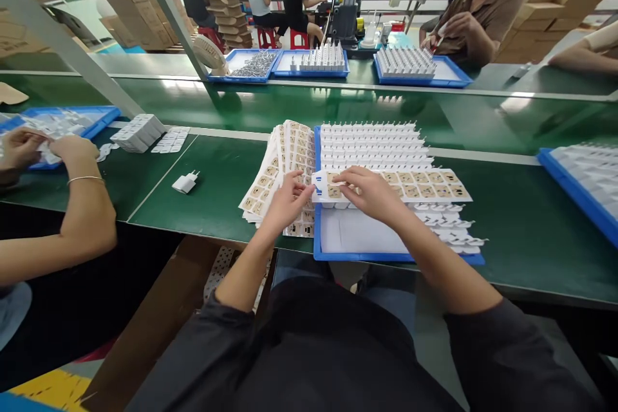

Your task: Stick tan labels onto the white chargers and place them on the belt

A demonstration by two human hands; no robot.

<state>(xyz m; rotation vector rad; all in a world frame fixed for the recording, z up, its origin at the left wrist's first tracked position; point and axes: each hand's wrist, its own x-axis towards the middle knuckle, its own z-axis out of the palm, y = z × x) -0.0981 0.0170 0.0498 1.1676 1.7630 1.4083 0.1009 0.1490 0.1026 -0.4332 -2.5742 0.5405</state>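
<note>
The head view shows a long white sticker sheet with rows of beige rectangular labels [420, 185] lying across a blue-rimmed plastic tray [367, 257] and overhanging its right side. The left hand [288, 198] is at the sheet's left end, its thumb and forefinger a narrow gap apart; whether it grips the edge cannot be told. The right hand [369, 190] rests on the sheet with fingers bent over the labels; whether they pinch one is unclear. Rows of white plastic plugs with pins [371, 147] fill the tray's far part, while bare lining shows at its near left. Just left of the tray lies a fanned stack of similar label sheets [270, 180].

The smooth dark-green surface [232, 167] also carries a lone white two-pin plug [185, 183], well apart to the left. Farther left, a co-worker's hand [72, 145] works beside a block of stacked white pieces [139, 132]; at the right edge sits another blue tray [579, 188]. Across the line stand a small beige fan [210, 55] and more trays. Beyond, people sit on red stools [267, 37] near brown cardboard boxes [555, 13].
</note>
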